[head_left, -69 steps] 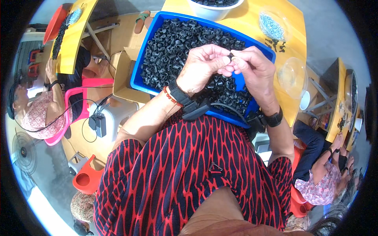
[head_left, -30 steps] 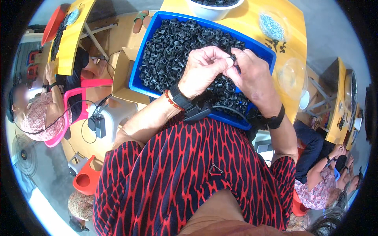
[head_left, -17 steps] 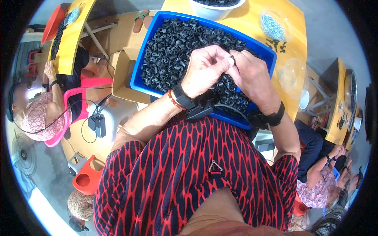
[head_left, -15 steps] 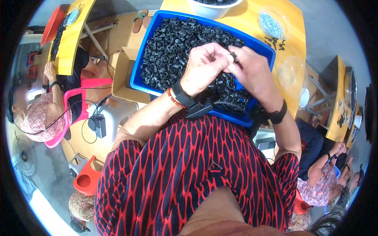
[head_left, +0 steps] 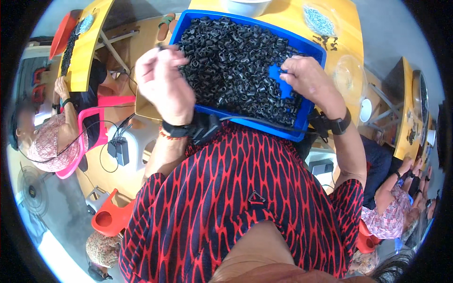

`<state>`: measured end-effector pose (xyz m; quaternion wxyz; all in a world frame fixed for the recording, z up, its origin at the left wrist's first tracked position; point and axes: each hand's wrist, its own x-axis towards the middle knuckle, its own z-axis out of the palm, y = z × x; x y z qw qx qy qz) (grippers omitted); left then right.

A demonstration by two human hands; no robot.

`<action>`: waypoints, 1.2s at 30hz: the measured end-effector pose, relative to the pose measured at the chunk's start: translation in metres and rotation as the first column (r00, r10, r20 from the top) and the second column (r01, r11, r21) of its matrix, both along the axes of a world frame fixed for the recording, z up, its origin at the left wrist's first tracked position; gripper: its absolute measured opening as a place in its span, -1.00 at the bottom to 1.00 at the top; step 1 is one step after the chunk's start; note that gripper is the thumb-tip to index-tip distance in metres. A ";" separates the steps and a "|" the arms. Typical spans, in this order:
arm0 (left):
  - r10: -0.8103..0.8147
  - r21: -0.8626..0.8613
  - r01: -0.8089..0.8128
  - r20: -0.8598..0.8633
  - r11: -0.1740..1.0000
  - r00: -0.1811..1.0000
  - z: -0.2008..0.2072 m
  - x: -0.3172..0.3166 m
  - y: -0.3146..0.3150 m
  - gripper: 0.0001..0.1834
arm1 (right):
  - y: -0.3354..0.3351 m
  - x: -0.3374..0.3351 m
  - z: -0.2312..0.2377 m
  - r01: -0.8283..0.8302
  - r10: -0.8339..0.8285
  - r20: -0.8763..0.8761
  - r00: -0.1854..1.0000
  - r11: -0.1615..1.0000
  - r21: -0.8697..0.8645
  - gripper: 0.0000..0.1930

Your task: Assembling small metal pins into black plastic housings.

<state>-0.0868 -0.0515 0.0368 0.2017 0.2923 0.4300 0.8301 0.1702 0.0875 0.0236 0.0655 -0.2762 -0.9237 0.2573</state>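
Note:
A blue bin (head_left: pixel 178 30) holds a great heap of small black plastic parts (head_left: pixel 226 61), several of them ring-shaped. My left hand (head_left: pixel 167 85) is raised over the bin's left edge, blurred by motion, with its fingers partly curled. A small dark piece shows at those fingertips, but whether they grip it is unclear. Over the right part of the bin is my right hand (head_left: pixel 309 80), its fingers closed together in a pinch. What lies between them is hidden. Beside these fingers a patch of the bin's blue floor shows through the parts.
On the yellow table (head_left: pixel 347 28) stand a white bowl (head_left: pixel 245 7), a clear dish of light-blue pieces (head_left: pixel 318 20), loose black parts (head_left: pixel 326 42) and a clear lid or dish (head_left: pixel 349 78). A cardboard box (head_left: pixel 144 106) is left of the bin. Co-workers sit at both sides.
My hands were together over the bin, working at a small piece. They have parted: the left has swung left to the bin's edge, the right has shifted slightly right.

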 end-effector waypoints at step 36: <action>-0.759 -0.489 0.745 0.225 0.454 0.611 0.001 0.095 0.046 -0.89 | -0.034 0.025 0.023 0.038 -0.165 -0.607 0.778 0.976 -0.216 -0.69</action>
